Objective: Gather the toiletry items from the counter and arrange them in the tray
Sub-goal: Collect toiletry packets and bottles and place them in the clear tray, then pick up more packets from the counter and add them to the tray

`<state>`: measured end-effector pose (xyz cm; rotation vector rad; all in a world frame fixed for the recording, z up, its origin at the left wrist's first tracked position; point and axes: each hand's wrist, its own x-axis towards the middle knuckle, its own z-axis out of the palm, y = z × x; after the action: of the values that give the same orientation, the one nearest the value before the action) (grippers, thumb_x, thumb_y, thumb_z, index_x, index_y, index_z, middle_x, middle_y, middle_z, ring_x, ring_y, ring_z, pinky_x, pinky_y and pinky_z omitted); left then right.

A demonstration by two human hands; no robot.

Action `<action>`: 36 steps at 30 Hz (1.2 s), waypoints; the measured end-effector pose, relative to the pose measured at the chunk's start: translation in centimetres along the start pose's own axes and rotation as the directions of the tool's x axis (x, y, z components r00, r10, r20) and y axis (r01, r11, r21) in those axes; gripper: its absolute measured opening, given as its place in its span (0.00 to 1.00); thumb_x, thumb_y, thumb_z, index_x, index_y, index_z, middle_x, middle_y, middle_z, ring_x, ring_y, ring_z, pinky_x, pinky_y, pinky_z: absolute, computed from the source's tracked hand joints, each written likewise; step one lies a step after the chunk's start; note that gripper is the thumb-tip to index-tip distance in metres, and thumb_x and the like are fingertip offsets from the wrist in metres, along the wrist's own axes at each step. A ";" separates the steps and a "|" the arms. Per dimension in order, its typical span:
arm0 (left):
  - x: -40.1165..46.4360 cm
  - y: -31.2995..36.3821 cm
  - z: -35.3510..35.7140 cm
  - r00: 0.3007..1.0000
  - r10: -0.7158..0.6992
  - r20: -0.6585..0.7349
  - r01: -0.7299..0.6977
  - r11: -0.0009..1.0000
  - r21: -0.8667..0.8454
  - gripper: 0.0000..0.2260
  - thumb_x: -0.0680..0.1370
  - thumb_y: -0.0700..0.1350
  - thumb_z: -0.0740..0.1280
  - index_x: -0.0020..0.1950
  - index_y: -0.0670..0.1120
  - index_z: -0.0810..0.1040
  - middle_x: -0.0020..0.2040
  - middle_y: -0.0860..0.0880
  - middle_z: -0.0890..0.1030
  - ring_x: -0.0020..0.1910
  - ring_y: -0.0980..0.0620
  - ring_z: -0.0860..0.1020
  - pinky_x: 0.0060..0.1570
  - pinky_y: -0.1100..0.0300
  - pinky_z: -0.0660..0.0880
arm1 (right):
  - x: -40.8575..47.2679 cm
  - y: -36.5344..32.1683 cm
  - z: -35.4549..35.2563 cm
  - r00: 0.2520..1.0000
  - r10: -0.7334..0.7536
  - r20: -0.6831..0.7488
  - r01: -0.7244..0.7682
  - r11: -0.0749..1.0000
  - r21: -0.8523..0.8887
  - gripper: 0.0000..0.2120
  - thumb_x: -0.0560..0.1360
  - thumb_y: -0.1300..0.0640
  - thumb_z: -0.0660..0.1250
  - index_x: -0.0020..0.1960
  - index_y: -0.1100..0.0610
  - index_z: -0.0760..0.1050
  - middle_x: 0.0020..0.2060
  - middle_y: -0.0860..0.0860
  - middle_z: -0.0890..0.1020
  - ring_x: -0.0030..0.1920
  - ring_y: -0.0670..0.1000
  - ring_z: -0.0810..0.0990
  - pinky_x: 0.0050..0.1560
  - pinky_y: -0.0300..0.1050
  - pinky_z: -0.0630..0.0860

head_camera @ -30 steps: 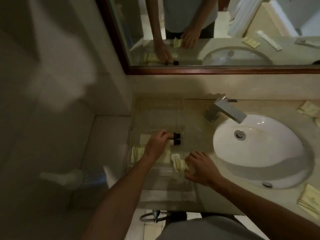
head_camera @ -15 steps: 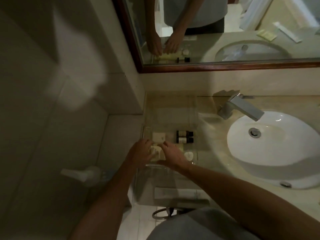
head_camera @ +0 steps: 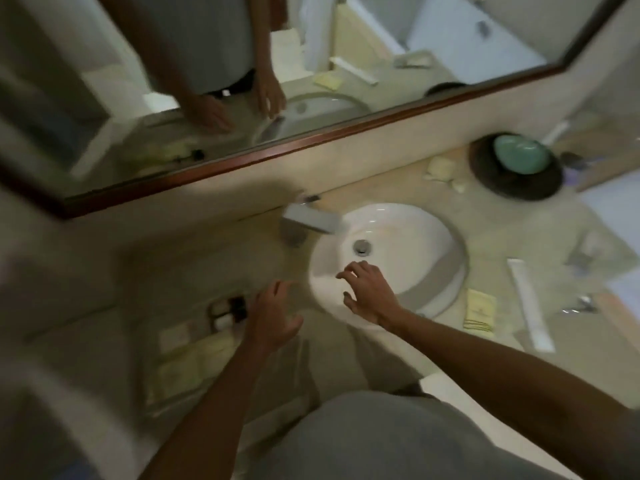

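Observation:
The clear tray [head_camera: 156, 400] lies on the counter left of the sink, blurred. In it are two small dark-capped bottles [head_camera: 230, 311] and pale yellow packets [head_camera: 194, 362]. My left hand [head_camera: 273, 317] hovers just right of the bottles, fingers spread, holding nothing. My right hand [head_camera: 369, 294] is over the sink's front rim, fingers apart and empty. On the counter right of the sink lie a yellow sachet [head_camera: 479, 310] and a long white tube [head_camera: 528, 303]. More pale packets [head_camera: 441, 169] sit behind the sink.
The white sink [head_camera: 415, 244] and its faucet [head_camera: 310, 220] fill the middle. A dark round dish with a teal object [head_camera: 519, 157] stands at the back right. Small metal items [head_camera: 580, 304] lie at the far right. The mirror [head_camera: 242, 81] runs along the back wall.
Both hands have left the tray and moved right, now empty and open. The right hand now reaches over the sink. My view has swung right, showing the counter beyond the sink.

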<state>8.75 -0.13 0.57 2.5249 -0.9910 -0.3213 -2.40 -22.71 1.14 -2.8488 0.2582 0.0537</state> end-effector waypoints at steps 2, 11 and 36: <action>2.6 4.1 2.5 0.996 0.076 0.044 -0.074 0.996 -0.045 0.31 0.63 0.55 0.69 0.65 0.49 0.73 0.59 0.48 0.76 0.56 0.45 0.75 0.55 0.50 0.69 | -2.4 6.7 -1.3 0.991 0.134 -0.014 -0.134 0.991 -0.017 0.19 0.68 0.55 0.70 0.59 0.54 0.76 0.53 0.54 0.78 0.54 0.58 0.75 0.53 0.54 0.72; 9.8 23.9 13.3 0.885 0.350 0.308 -0.358 0.933 -0.031 0.29 0.69 0.52 0.67 0.68 0.48 0.68 0.64 0.48 0.72 0.62 0.47 0.71 0.58 0.51 0.66 | -16.7 30.2 -6.3 0.881 0.473 -0.009 -0.472 0.878 -0.083 0.20 0.68 0.61 0.70 0.60 0.55 0.76 0.56 0.54 0.78 0.53 0.56 0.76 0.52 0.53 0.75; 15.1 36.5 21.5 0.812 0.364 0.456 -0.390 0.920 -0.040 0.21 0.69 0.39 0.65 0.61 0.47 0.73 0.60 0.47 0.72 0.55 0.47 0.73 0.50 0.52 0.73 | -14.0 46.2 -7.5 0.508 0.860 -0.048 -0.811 0.496 0.309 0.26 0.71 0.56 0.65 0.69 0.53 0.65 0.62 0.60 0.70 0.58 0.63 0.71 0.56 0.61 0.75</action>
<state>-9.71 -40.91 -3.08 2.2633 -1.6708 -0.7973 -24.48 -66.06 -3.37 -2.1746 1.5790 -0.0661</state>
